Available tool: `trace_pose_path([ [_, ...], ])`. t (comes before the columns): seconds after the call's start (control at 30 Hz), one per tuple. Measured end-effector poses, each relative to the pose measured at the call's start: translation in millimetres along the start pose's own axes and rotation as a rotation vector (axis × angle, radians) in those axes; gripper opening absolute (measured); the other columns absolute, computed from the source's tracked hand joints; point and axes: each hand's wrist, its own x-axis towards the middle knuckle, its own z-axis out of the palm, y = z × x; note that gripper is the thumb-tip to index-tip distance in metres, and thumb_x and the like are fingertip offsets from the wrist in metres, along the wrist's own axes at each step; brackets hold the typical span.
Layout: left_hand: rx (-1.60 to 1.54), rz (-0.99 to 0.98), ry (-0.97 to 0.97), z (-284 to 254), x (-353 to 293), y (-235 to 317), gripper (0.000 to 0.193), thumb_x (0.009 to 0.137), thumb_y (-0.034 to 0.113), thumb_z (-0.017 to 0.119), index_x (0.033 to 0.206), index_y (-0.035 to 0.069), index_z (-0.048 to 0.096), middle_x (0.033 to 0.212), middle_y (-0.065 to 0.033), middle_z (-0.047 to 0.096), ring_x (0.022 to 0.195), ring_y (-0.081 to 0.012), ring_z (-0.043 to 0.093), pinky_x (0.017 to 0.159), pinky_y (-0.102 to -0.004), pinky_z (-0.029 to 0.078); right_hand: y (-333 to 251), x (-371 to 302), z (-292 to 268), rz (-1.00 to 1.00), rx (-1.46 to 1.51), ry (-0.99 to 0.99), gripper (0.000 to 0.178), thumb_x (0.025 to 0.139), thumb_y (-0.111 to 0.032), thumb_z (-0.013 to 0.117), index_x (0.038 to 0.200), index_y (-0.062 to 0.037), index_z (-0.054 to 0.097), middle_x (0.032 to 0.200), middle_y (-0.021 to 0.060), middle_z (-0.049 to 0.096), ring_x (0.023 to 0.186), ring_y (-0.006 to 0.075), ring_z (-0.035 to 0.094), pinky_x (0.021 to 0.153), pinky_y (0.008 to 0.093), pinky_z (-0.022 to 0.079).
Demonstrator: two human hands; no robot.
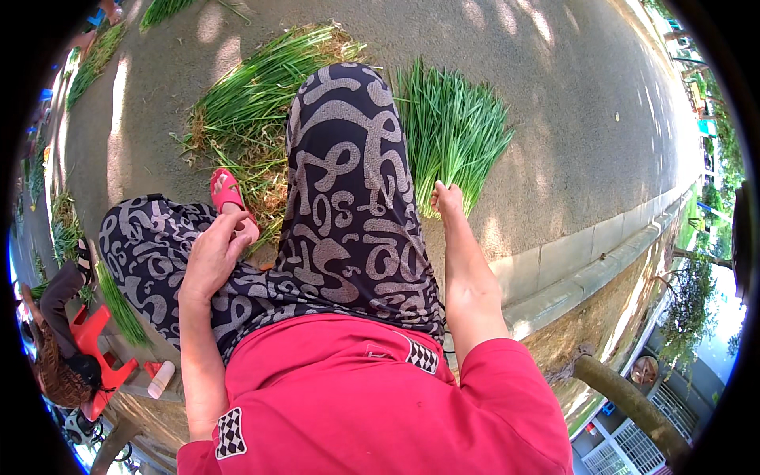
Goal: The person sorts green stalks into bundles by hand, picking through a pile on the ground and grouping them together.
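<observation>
On the pavement to the right of my knee lies a neat fan of long, thin green chives [459, 119], leaf tips pointing away from me. My right hand [448, 198] reaches down to its pale near ends, fingers closed around some of the stalks. Over my left thigh hovers my left hand [212, 252], its fingers loosely bent and apart with nothing visible in them. Beyond it, left of my raised knee, a larger, messier heap of chives [257, 83] is mixed with dry yellow-brown leaves [273, 190].
A kerb [566, 281] runs along the right side. My foot in a red sandal [227, 190] stands beside the dry leaves. At the left are a red plastic stool [99, 348], another person in dark trousers [59, 305] and a further bundle of green stalks [119, 309].
</observation>
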Motion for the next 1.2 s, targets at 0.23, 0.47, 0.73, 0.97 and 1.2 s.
trace_pose_path([
  [0.23, 0.008, 0.017, -0.001, 1, 1, 0, 0.031, 0.086, 0.015, 0.061, 0.115, 0.004, 0.057, 0.102, -0.0149, 0.063, 0.093, -0.0339, 0.062, 0.080, -0.0401, 0.048, 36, 22, -10, 0.000, -0.339, 0.137, 0.034, 0.084, -0.022, 0.067, 0.107, 0.0003, 0.055, 0.084, 0.0104, 0.059, 0.058, 0.0204, 0.058, 0.050, 0.0389, 0.049],
  [0.47, -0.032, 0.021, -0.043, 8, 7, -4, 0.032, 0.085, 0.017, 0.062, 0.115, 0.005, 0.058, 0.103, -0.0148, 0.063, 0.093, -0.0315, 0.063, 0.081, -0.0392, 0.048, 11, 43, -18, -0.120, -0.307, 0.075, 0.029, 0.082, -0.018, 0.067, 0.104, -0.0019, 0.058, 0.073, 0.0089, 0.059, 0.054, 0.0190, 0.058, 0.040, 0.0336, 0.045],
  [0.73, -0.024, -0.022, -0.109, 13, 12, -10, 0.033, 0.087, 0.022, 0.060, 0.116, 0.007, 0.059, 0.110, -0.0175, 0.062, 0.105, -0.0333, 0.059, 0.089, -0.0412, 0.047, -261, -96, 46, -0.613, 0.233, -0.191, 0.021, 0.093, -0.020, 0.060, 0.109, -0.0065, 0.060, 0.096, 0.0024, 0.064, 0.080, 0.0126, 0.062, 0.064, 0.0256, 0.049],
  [0.97, 0.037, 0.046, -0.101, 13, 13, -16, 0.036, 0.089, 0.029, 0.059, 0.119, 0.008, 0.058, 0.114, -0.0125, 0.063, 0.109, -0.0276, 0.059, 0.101, -0.0440, 0.034, -370, -414, 83, -1.109, 0.048, -0.799, 0.045, 0.093, -0.015, 0.048, 0.134, 0.0033, 0.042, 0.128, 0.0158, 0.053, 0.112, 0.0216, 0.054, 0.085, 0.0309, 0.046],
  [1.2, 0.007, 0.073, -0.065, 15, 14, -19, 0.038, 0.088, 0.028, 0.058, 0.121, 0.010, 0.056, 0.112, -0.0141, 0.061, 0.106, -0.0311, 0.059, 0.090, -0.0418, 0.046, -349, -512, 121, -1.393, -0.343, -1.435, 0.043, 0.092, -0.013, 0.049, 0.131, 0.0036, 0.042, 0.125, 0.0164, 0.053, 0.110, 0.0232, 0.055, 0.084, 0.0322, 0.047],
])
